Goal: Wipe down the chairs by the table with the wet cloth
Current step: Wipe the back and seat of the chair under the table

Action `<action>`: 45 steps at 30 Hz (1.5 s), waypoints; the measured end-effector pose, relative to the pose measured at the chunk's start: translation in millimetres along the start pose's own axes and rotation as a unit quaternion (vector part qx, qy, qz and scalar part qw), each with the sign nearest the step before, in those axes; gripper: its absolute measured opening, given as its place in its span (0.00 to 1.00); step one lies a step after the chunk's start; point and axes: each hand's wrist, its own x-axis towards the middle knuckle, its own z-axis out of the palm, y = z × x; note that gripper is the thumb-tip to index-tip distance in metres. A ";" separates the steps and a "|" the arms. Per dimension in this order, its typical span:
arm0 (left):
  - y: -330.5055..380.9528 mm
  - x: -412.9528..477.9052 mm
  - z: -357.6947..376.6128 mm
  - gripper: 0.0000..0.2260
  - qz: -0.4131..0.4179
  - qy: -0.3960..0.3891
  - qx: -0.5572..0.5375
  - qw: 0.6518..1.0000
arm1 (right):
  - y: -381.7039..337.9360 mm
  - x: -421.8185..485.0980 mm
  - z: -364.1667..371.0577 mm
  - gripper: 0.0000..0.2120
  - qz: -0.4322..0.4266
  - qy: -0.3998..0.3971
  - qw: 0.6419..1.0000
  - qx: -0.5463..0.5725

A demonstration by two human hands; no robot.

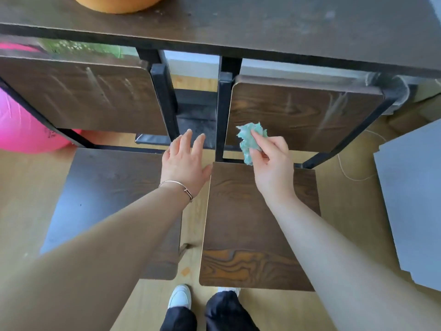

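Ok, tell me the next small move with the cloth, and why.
Probably press the cloth down onto the right chair and wipe: the right hand pinches it bunched over that chair's wooden panel, and the left hand is open, holding nothing.

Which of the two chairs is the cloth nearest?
The right chair: the right hand pinches the green cloth right at it, while the left chair sits beyond the empty left hand.

It looked like a room in a home: a dark wood-grain desk (262, 22) on a black metal frame, matching chairs (257, 225) near it, a pale wooden floor (23, 199), a pink exercise ball (21, 125) far left, and grey boards (410, 199) lying at the right.
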 end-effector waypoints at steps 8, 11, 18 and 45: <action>-0.6 27.6 -25.7 0.34 -0.021 0.039 -0.023 0.999 | -58.9 74.4 7.9 0.16 -0.244 0.063 0.967 -0.048; -7.7 31.5 -14.3 0.35 -0.018 0.019 -0.018 0.999 | -49.0 80.7 32.6 0.16 -0.193 0.005 0.977 -0.088; -25.8 29.4 20.5 0.37 -0.022 -0.027 -0.029 0.999 | -0.7 50.4 83.3 0.12 -0.061 -0.087 0.992 -0.060; -61.3 25.3 55.8 0.37 0.020 -0.062 -0.029 0.997 | 79.5 4.6 146.4 0.15 -0.071 -0.032 0.974 -0.214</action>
